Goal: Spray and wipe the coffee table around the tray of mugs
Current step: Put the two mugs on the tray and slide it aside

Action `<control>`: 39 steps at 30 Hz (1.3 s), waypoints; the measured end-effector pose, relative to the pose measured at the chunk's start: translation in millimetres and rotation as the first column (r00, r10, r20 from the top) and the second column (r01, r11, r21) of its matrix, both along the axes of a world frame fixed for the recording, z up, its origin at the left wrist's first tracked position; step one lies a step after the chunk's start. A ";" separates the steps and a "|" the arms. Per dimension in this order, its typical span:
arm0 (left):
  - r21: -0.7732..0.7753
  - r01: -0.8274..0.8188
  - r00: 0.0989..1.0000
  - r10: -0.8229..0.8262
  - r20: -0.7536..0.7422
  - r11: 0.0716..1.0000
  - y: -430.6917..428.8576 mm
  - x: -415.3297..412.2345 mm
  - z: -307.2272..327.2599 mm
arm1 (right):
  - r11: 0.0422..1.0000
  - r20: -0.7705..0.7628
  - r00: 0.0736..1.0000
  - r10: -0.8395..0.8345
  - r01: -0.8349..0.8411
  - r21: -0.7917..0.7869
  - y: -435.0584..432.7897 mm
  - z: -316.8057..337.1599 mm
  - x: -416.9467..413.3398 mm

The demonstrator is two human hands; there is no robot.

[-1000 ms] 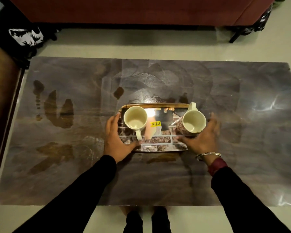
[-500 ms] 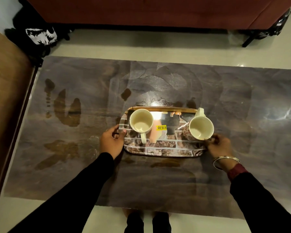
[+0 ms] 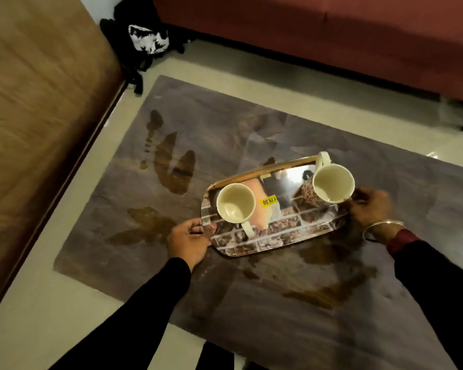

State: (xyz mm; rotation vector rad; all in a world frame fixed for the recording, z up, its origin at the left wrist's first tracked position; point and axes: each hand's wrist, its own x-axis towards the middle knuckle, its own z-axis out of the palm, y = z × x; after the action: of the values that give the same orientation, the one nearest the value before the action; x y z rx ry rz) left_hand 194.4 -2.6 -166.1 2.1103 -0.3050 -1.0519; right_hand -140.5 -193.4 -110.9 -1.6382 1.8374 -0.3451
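Observation:
A shiny brick-patterned tray (image 3: 284, 236) with a yellow price sticker carries two cream mugs: a plain mug (image 3: 235, 206) at its left and a floral mug (image 3: 332, 186) at its right. My left hand (image 3: 190, 240) grips the tray's left end, and my right hand (image 3: 369, 206) grips its right end. The tray looks raised above the grey marbled coffee table (image 3: 225, 303) and tilted. Brown spill stains (image 3: 174, 166) mark the tabletop to the left of the tray and in front of it.
A brown bed or sofa edge (image 3: 38, 129) runs along the left. A red sofa (image 3: 318, 36) stands beyond the table. A black bag with a white print (image 3: 145, 41) lies on the pale floor at the back left.
Both hands have closed on the tray's ends and lifted it, showing stains beneath. My view has swung to the left, so the table now sits diagonally.

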 end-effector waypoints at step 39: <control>-0.053 -0.604 0.795 0.599 -0.094 0.795 -9.7 106.9 14.2 | 0.771 -0.081 0.778 0.623 -0.628 -0.105 -192.2 -26.5 393.1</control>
State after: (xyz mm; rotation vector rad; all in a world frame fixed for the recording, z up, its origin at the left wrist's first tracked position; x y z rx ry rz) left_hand 301.3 -12.3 -151.9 1.8874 0.3499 -0.7078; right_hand 252.5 -385.6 -137.4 -2.2451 1.1973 -0.1274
